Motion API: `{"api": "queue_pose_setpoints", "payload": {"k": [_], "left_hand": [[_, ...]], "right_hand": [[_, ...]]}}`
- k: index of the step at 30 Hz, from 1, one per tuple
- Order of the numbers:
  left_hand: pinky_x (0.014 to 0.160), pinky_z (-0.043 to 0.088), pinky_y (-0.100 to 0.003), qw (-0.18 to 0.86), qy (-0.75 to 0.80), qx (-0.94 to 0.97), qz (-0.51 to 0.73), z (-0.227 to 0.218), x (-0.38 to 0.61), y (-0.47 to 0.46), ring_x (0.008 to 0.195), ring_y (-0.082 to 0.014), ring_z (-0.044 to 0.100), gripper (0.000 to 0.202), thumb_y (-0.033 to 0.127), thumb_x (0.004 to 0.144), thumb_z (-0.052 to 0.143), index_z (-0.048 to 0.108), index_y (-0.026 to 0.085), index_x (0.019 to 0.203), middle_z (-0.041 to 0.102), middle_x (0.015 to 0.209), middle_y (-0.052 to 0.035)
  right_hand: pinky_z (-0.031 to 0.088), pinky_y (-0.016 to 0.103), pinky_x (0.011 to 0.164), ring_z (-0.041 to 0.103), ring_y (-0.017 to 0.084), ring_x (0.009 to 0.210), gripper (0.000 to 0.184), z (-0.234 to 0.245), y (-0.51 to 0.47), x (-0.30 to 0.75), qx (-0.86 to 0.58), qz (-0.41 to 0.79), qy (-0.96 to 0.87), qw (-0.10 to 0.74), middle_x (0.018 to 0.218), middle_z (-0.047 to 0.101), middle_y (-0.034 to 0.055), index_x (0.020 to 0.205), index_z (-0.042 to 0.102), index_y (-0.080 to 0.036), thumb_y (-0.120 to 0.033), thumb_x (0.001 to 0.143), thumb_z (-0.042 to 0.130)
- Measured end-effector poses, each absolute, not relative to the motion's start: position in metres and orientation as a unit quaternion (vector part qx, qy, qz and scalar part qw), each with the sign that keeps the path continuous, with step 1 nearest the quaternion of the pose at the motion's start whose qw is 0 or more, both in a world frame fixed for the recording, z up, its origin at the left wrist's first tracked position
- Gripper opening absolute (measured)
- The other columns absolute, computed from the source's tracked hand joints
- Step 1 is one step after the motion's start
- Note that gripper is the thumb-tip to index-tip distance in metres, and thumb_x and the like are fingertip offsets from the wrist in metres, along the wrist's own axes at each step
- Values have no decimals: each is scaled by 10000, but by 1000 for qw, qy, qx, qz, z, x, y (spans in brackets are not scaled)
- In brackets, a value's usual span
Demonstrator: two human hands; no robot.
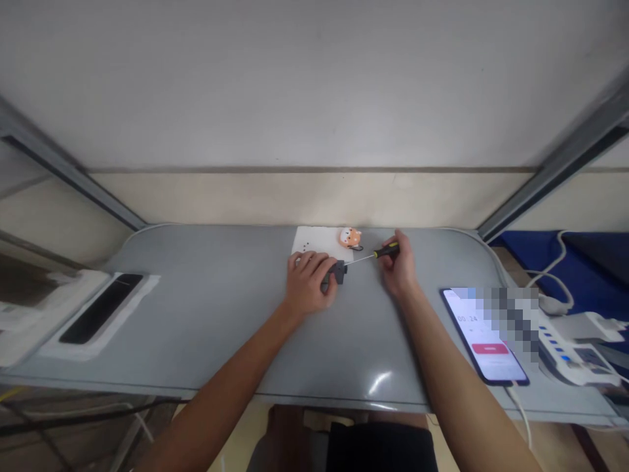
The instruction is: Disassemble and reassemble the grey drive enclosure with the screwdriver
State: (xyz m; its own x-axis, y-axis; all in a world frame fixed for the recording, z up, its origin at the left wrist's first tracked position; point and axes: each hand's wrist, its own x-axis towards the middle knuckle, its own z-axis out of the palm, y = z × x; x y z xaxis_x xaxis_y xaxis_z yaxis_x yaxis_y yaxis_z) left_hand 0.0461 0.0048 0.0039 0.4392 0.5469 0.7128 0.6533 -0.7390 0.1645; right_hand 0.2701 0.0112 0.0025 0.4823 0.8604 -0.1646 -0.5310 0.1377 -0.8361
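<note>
"Starting at left: state of the left hand (309,282)?"

"Fingers and thumb are clamped on a small dark-grey block (339,271), at the near edge of the white sheet (317,237) on the grey tabletop (221,282)."

"Handling?"

"Probably light and rigid, with smooth faces that may slip; grip by the sides, leaving the right end clear."

"And rightward?"

"The screwdriver (379,253) points at that end; tip contact cannot be confirmed. The right hand (401,267) is closed around its black-and-yellow handle (387,250)."
</note>
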Motion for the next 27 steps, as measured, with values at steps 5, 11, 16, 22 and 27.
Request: {"api": "queue_pose_setpoints", "payload": {"k": [5, 11, 16, 22, 27], "left_hand": [[1018, 339, -480, 45, -364, -842, -395, 0, 45, 5, 999, -258, 695, 204, 211, 895, 622, 713, 248, 1074, 788, 1065, -47], [1109, 278, -521, -13, -394, -848, -355, -7, 40, 1, 1171, -292, 670, 243, 246, 940, 612, 721, 274, 1156, 761, 1251, -71], [1086, 272, -492, -10, -376, -857, -354, -8, 39, 2, 1188, -275, 676, 213, 236, 973, 599, 725, 284, 1138, 763, 1262, -57], [1048, 303, -467, 3, -364, -861, -354, -6, 36, 3, 1151, -256, 698, 209, 224, 998, 585, 733, 304, 1124, 766, 1254, -41], [1061, 347, -450, -21, -336, -875, -348, -5, 29, 3, 1193, -247, 695, 292, 179, 996, 566, 733, 323, 1186, 747, 1306, -44]], "right_hand": [[189, 267, 386, 232, 62, 371, 395, 0, 12, 268, -467, 482, -190, 717, 478, 384, -77, 668, 535, -228, -554, 858, 652], [185, 290, 397, 253, 84, 377, 421, -3, 12, 264, -483, 476, -221, 701, 473, 348, -75, 672, 529, -242, -611, 851, 624], [175, 296, 411, 262, 86, 384, 398, -5, 13, 263, -487, 473, -215, 702, 480, 360, -74, 676, 541, -239, -587, 846, 630], [175, 285, 406, 253, 80, 377, 374, -4, 14, 265, -473, 480, -202, 711, 476, 356, -75, 674, 543, -234, -548, 858, 631], [247, 268, 414, 361, 94, 415, 439, -3, 15, 262, -500, 445, -209, 713, 523, 445, -52, 723, 580, -230, -642, 871, 603]]}}
